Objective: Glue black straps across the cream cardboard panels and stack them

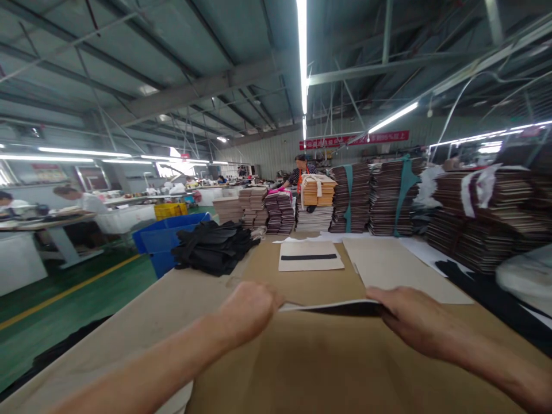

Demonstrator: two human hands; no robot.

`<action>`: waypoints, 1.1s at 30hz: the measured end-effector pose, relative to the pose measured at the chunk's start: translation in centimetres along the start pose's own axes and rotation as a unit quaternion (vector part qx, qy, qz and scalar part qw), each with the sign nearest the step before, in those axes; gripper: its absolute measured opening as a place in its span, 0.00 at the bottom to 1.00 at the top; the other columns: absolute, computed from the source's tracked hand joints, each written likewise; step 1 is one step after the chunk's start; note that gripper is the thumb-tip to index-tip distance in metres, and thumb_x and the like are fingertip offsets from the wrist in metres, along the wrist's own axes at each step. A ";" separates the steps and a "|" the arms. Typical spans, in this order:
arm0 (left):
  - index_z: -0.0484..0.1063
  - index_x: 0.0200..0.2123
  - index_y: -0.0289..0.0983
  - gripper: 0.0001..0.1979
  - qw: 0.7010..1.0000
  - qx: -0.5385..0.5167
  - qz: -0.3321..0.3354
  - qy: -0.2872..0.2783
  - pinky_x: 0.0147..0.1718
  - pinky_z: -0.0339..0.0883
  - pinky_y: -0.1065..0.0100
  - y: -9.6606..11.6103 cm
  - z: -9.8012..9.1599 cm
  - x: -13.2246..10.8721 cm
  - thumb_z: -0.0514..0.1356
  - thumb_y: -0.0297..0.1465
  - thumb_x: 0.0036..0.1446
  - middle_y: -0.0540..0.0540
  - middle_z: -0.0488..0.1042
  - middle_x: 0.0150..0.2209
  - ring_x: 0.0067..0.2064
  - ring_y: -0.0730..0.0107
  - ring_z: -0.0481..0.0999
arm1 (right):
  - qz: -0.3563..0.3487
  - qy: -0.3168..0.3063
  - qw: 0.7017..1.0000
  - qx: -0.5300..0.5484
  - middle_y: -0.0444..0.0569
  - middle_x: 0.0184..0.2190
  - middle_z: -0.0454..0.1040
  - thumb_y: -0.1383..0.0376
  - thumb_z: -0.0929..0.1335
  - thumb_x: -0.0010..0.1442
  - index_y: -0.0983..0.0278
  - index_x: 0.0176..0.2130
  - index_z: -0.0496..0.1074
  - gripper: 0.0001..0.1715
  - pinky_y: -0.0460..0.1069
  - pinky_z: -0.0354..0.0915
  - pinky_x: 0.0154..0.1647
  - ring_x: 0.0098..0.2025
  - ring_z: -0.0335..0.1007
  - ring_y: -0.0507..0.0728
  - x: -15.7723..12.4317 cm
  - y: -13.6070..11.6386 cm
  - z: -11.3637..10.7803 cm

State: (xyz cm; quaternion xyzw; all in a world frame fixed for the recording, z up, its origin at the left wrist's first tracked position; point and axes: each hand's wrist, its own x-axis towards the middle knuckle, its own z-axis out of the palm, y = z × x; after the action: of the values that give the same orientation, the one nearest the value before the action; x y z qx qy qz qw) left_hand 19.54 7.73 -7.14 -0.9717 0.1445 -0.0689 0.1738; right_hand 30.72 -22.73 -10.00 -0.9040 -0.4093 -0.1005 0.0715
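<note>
My left hand (250, 310) is closed, knuckles up, at one end of a strip of material (340, 307). My right hand (414, 322) pinches the strip's other end between thumb and fingers. Pale along its upper edge and black below, the strip is stretched between both hands, above the brown table covering (319, 362). Just beyond lies a small pale board (288, 264) with a black strip (309, 257) across it. A bigger pale sheet (401, 273) lies flat to its right.
Black cloth pieces (215, 247) are heaped at the table's far left, beside a blue bin (159, 244). Tall stacks of brown panels (351, 201) line the far edge. Dark cloth (487, 299) lies along the right. Behind the stacks is another person (297, 172).
</note>
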 end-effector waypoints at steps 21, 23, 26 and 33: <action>0.73 0.41 0.34 0.10 0.996 -0.007 -0.088 0.016 0.41 0.72 0.65 -6.9 18.2 15.3 0.53 0.22 0.62 0.39 0.77 0.41 0.45 0.60 0.76 | 0.009 0.078 0.993 -0.084 0.55 0.42 0.75 0.77 0.58 0.62 0.66 0.42 0.73 0.18 0.51 0.63 0.49 0.48 0.71 0.58 17.6 6.9 17.0; 0.73 0.42 0.33 0.10 0.996 -0.003 -0.088 0.031 0.41 0.71 0.63 -6.9 18.2 15.2 0.52 0.22 0.62 0.38 0.77 0.42 0.45 0.59 0.76 | 0.003 0.098 0.990 -0.097 0.57 0.45 0.75 0.77 0.58 0.63 0.67 0.44 0.73 0.18 0.52 0.63 0.52 0.50 0.70 0.60 17.6 6.8 16.7; 0.71 0.45 0.32 0.11 0.994 0.008 -0.093 0.063 0.45 0.70 0.58 -7.0 18.2 15.2 0.51 0.23 0.63 0.37 0.76 0.45 0.48 0.55 0.74 | -0.004 0.124 0.986 -0.114 0.59 0.51 0.72 0.78 0.58 0.63 0.69 0.51 0.72 0.22 0.54 0.61 0.57 0.54 0.68 0.61 18.0 7.0 16.2; 0.67 0.54 0.31 0.17 0.988 0.005 -0.114 0.102 0.54 0.63 0.53 -8.7 17.1 16.3 0.45 0.23 0.67 0.32 0.70 0.55 0.58 0.53 0.67 | 0.005 0.149 0.980 -0.131 0.60 0.60 0.65 0.77 0.56 0.65 0.71 0.59 0.66 0.27 0.59 0.51 0.66 0.63 0.59 0.64 20.3 8.3 15.0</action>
State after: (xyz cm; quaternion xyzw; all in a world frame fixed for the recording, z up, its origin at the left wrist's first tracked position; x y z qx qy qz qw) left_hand 40.42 15.99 -18.58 -0.9689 0.0490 -0.1878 0.1538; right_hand 51.95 -10.26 -20.03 -0.8824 -0.3729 -0.2865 0.0135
